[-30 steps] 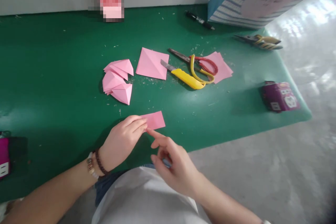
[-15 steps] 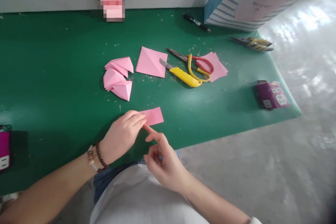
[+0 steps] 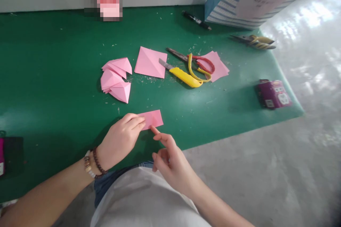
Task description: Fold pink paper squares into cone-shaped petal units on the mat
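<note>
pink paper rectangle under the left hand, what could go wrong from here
The pink paper rectangle could slip or crease crookedly if the left hand loosens, since the right hand has only an index fingertip at its near edge. The yellow utility knife has its bare blade over the pink square and might nick it. Lifting the scissors might drag the pink sheets partly beneath.

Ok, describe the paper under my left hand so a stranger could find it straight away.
On the green table, go to the near side, where the left hand rests. Partly under that hand is the pink strip, with the right hand at its near edge. Unlike the pink square and folded pink pieces farther back, it shows as a narrow rectangle.
</note>
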`<state>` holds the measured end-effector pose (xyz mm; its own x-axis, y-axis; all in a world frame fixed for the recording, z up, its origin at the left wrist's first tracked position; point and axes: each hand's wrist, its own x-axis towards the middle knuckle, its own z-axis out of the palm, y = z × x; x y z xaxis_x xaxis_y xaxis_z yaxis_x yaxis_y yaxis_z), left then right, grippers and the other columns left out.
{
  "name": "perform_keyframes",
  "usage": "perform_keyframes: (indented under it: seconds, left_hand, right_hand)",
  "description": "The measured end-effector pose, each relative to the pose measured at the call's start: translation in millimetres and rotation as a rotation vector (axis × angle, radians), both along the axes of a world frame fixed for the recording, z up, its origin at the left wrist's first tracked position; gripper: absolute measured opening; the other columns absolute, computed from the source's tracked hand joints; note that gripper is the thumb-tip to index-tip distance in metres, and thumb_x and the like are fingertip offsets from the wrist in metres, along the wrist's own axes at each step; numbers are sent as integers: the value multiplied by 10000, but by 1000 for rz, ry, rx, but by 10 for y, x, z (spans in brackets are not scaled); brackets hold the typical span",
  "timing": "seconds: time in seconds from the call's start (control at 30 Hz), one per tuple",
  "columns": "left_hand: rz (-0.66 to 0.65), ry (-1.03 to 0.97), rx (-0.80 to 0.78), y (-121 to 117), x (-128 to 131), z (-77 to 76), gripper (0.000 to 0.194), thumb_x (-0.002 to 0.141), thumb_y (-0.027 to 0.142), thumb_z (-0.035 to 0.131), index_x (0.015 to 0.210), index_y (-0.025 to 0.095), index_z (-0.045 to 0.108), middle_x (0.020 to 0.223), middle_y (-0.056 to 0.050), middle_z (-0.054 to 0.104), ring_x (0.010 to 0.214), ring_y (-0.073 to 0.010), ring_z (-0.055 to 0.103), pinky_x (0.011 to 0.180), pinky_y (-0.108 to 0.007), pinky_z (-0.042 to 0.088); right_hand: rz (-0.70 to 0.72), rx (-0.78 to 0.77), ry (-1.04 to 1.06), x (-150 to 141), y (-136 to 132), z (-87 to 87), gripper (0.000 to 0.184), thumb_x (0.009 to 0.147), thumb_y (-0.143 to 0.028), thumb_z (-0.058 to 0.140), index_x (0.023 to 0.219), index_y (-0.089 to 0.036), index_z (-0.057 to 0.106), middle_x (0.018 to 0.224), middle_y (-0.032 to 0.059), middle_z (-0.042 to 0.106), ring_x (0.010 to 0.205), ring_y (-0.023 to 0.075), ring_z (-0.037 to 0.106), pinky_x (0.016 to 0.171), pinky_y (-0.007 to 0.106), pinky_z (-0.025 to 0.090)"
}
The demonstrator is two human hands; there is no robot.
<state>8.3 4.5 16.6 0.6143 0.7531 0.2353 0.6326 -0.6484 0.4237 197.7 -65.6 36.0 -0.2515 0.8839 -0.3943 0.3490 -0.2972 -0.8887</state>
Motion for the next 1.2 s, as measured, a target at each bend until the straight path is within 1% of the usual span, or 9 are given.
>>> perform_keyframes:
  seconds: [0.17, 0.33, 0.43, 0.5, 0.6, 0.67, 0.73, 0.9, 1.2]
  left_hand:
    - [-4, -18, 8, 10, -5, 2, 288, 920, 44, 481, 1141, 118, 650, 1122, -100, 703, 1067, -214, 624, 929, -385, 578]
    - [-7, -19, 16, 18, -4, 1, 275, 914, 38, 491, 1120, 112, 658, 1105, -96, 711, 1038, -208, 629, 918, -369, 582]
    - [-10, -31, 0, 25, -5, 3, 266, 912, 36, 492, 1103, 112, 662, 1095, -94, 711, 1025, -210, 626, 911, -374, 582]
    - [-12, -48, -27, 39, -20, 5, 275, 905, 27, 490, 1101, 114, 662, 1092, -90, 710, 1021, -211, 621, 905, -378, 581]
    - [-35, -63, -109, 80, -67, 18, 355, 885, -14, 457, 1155, 122, 642, 1120, -83, 698, 1048, -209, 603, 927, -384, 566]
    - [-57, -55, -180, 118, -105, 32, 453, 876, -40, 410, 1247, 140, 596, 1160, -81, 678, 1081, -203, 586, 952, -394, 549]
    - [-72, -46, -235, 155, -137, 48, 534, 875, -47, 378, 1339, 168, 528, 1193, -78, 659, 1092, -194, 577, 955, -395, 541]
    - [-98, -83, -253, 208, -171, 66, 551, 883, -45, 364, 1369, 175, 503, 1166, -62, 666, 1043, -172, 576, 927, -350, 541]
    - [-91, -123, -287, 222, -172, 62, 496, 884, -33, 379, 1293, 172, 569, 1136, -61, 684, 1021, -171, 595, 887, -346, 562]
  right_hand:
    - [-77, -43, 79, 123, 15, -57, 207, 897, -194, 467, 1073, -263, 385, 1544, 197, 359, 494, 53, 619, 495, 256, 542]
    - [-169, -18, 74, 236, 13, -69, 168, 914, -236, 472, 1058, -258, 386, 1513, 204, 409, 479, 74, 628, 463, 270, 545]
    - [-217, 50, -16, 326, 16, -43, 145, 932, -260, 480, 1057, -255, 406, 1531, 192, 385, 476, 61, 607, 445, 258, 527]
    - [-231, 191, -143, 357, 51, -37, 101, 937, -264, 497, 1027, -245, 454, 1481, 165, 463, 465, 50, 567, 423, 244, 487]
    - [-172, 538, -406, 296, 185, -70, 20, 926, -232, 543, 944, -226, 551, 1133, 87, 678, 531, 83, 561, 497, 252, 477]
    - [-74, 734, -545, 191, 310, -122, 45, 928, -210, 554, 903, -215, 591, 880, 45, 677, 676, 140, 616, 612, 270, 494]
    - [8, 838, -672, 74, 425, -188, 118, 943, -211, 536, 850, -206, 609, 748, 27, 627, 681, 159, 596, 634, 282, 465]
    - [153, 916, -846, -128, 509, -332, 221, 949, -177, 475, 758, -193, 584, 684, 25, 573, 624, 170, 519, 599, 302, 363]
    - [172, 1013, -854, -395, 415, -437, 275, 962, -153, 431, 707, -206, 518, 625, 8, 521, 574, 167, 461, 586, 308, 299]
